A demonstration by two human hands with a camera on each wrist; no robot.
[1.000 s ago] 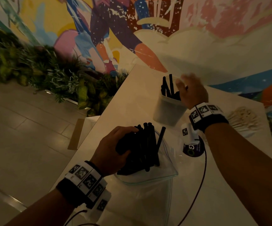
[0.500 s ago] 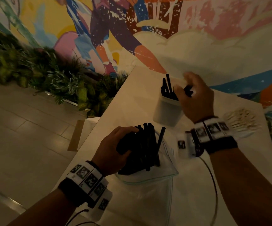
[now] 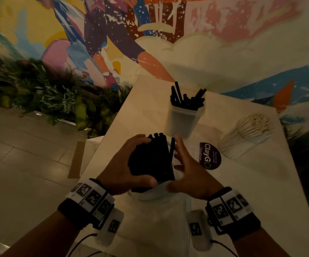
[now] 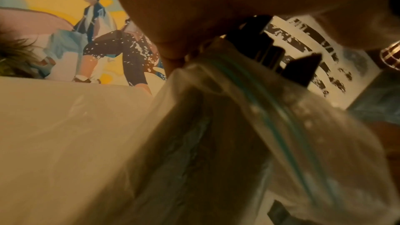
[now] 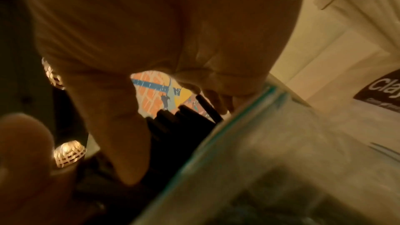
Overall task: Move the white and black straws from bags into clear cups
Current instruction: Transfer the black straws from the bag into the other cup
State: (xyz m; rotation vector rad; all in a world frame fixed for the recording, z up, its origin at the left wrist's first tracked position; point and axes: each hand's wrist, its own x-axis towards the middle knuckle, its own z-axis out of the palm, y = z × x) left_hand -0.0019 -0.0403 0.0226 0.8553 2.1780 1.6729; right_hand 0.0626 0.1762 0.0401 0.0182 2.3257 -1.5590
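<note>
My left hand (image 3: 129, 164) grips a thick bundle of black straws (image 3: 155, 156), held upright above the mouth of a clear zip bag (image 3: 164, 210). The right hand (image 3: 185, 169) lies against the bundle's right side with spread, fairly straight fingers beside one loose straw (image 3: 172, 149). In the right wrist view the thumb (image 5: 129, 143) sits in front of the black straws (image 5: 179, 126) and the fingers behind them. Farther back stands a clear cup (image 3: 185, 121) holding several black straws. White straws (image 3: 250, 134) lie in clear plastic at the right. The left wrist view shows the bag (image 4: 238, 126) under the straws (image 4: 266, 49).
The white table (image 3: 261, 191) carries a round dark ClayGo sticker (image 3: 210, 155) right of my hands. Its left edge drops to a tiled floor (image 3: 20, 173) with plants (image 3: 48, 97) along a painted wall. Cables run from both wrist bands.
The right hand has left the cup and come back down to the bundle's right side. The left hand kept its grip on the black straws.
</note>
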